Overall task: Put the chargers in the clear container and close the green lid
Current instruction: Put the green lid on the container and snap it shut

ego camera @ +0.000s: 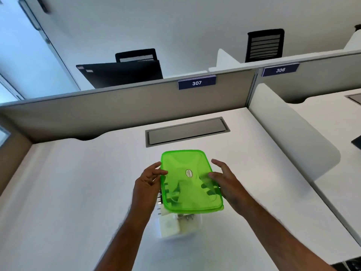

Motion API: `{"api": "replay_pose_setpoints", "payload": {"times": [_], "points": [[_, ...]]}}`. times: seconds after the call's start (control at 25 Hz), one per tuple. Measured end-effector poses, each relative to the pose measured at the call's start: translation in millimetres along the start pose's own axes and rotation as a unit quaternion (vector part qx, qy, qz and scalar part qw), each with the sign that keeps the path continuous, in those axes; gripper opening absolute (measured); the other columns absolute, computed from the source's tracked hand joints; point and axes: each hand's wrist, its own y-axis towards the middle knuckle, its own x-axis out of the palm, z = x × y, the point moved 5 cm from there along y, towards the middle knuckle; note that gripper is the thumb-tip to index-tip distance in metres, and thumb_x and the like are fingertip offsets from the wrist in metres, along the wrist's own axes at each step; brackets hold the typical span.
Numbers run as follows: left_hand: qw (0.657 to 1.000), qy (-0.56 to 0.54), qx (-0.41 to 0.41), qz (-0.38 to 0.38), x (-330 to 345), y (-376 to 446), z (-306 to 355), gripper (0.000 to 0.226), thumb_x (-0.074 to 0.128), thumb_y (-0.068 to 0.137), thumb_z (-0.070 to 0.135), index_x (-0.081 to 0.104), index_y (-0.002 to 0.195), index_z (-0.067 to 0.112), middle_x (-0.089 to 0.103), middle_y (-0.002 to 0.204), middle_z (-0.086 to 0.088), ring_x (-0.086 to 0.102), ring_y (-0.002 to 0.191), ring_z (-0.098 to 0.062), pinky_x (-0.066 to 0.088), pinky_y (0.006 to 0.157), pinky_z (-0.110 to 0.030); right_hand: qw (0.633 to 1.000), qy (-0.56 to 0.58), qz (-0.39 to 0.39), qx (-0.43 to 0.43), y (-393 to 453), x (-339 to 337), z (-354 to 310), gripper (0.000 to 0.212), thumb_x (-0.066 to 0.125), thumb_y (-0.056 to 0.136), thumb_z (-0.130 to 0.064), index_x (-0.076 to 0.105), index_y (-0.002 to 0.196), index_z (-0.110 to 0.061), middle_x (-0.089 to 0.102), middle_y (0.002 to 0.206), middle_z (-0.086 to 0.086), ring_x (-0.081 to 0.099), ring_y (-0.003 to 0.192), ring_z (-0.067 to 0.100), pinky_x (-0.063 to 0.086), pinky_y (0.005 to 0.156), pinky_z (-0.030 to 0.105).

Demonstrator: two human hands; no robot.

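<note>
On white cubicle desk (78, 192), green lid (187, 178)

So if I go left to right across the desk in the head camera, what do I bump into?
left hand → green lid → right hand → white side divider

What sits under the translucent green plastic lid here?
Below the translucent green plastic lid, white chargers with metal prongs show inside the clear container; the lid hides the container's far part.
</note>
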Motion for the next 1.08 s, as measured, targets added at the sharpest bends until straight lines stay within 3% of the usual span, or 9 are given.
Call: {"api": "replay_pose_setpoints", "payload": {"times": [0.2,0.32,0.4,0.56,0.68,0.84,0.92,1.0,1.08], "points": [[0.998,0.047,-0.037,0.03,-46,-6,-33,0.037,0.056,0.094,-0.013,0.077,0.099,0.017,0.073,0.116,0.028,0.073,0.104,-0.006,0.056,0.088,-0.019,0.998,-0.055,-0.013,0.027,7,37,36,0.044,0.056,0.099,-0.009,0.047,0.14,-0.024,0.069,0.104,0.024,0.068,0.073,0.03,0.054,0.057,0.038],[0.995,0.025,-0.088,0.039,-62,-12,-54,0.043,0.055,0.09,-0.012,0.076,0.102,0.023,0.074,0.122,0.014,0.072,0.108,-0.007,0.055,0.098,-0.032,0.992,-0.124,-0.005,0.026,13,51,52,0.047,0.055,0.099,-0.007,0.047,0.141,-0.026,0.069,0.085,0.006,0.064,0.063,0.017,0.051,0.052,0.03],[0.992,0.025,-0.119,0.035,-64,-16,-62,0.04,0.058,0.09,-0.008,0.073,0.107,0.025,0.074,0.123,0.01,0.072,0.105,-0.005,0.055,0.093,-0.028,0.985,-0.172,-0.004,0.021,16,54,60,0.048,0.057,0.099,-0.011,0.045,0.141,-0.032,0.07,0.086,0.002,0.064,0.065,0.014,0.049,0.053,0.029],[0.99,0.046,-0.13,0.028,-62,-17,-78,0.032,0.064,0.093,0.0,0.068,0.113,0.024,0.073,0.12,0.004,0.072,0.105,-0.015,0.051,0.072,-0.009,0.971,-0.238,0.001,0.007,24,55,73,0.047,0.058,0.099,-0.02,0.042,0.137,-0.042,0.07,0.093,0.009,0.067,0.069,0.02,0.051,0.058,0.039],[0.988,0.06,-0.14,0.022,-59,-14,-84,0.029,0.064,0.093,0.0,0.066,0.115,0.019,0.072,0.118,0.005,0.072,0.096,-0.009,0.049,0.068,-0.006,0.966,-0.259,0.013,-0.005,29,52,75,0.045,0.058,0.099,-0.021,0.041,0.137,-0.039,0.062,0.077,0.008,0.058,0.059,0.017,0.044,0.051,0.031],[0.985,0.08,-0.153,0.015,-57,1,-93,0.025,0.066,0.093,0.002,0.066,0.113,0.016,0.073,0.114,0.002,0.07,0.083,0.0,0.049,0.066,-0.006,0.966,-0.258,0.013,0.006,33,43,79,0.043,0.057,0.1,-0.02,0.042,0.135,-0.039,0.059,0.074,0.012,0.056,0.06,0.02,0.042,0.052,0.031],[0.983,0.084,-0.163,0.013,-55,15,-97,0.026,0.066,0.093,0.004,0.065,0.116,0.015,0.072,0.116,-0.001,0.07,0.082,-0.002,0.051,0.069,-0.01,0.965,-0.262,0.014,0.011,36,41,80,0.042,0.058,0.099,-0.02,0.043,0.133,-0.04,0.059,0.073,0.011,0.057,0.06,0.02,0.043,0.054,0.033],[0.98,0.081,-0.18,0.01,-50,31,-100,0.031,0.067,0.094,0.009,0.064,0.123,0.016,0.067,0.124,-0.002,0.071,0.092,-0.014,0.056,0.081,-0.025,0.962,-0.271,0.016,0.014,37,40,79,0.041,0.058,0.098,-0.021,0.043,0.13,-0.042,0.057,0.07,0.009,0.056,0.058,0.02,0.042,0.054,0.032],[0.977,0.106,-0.184,0.006,-45,46,-102,0.035,0.068,0.095,0.015,0.063,0.129,0.017,0.062,0.127,-0.002,0.066,0.097,-0.021,0.052,0.086,-0.031,0.956,-0.292,0.018,0.013,38,40,78,0.041,0.058,0.096,-0.022,0.043,0.127,-0.043,0.055,0.065,0.006,0.053,0.055,0.019,0.041,0.053,0.032]]}}
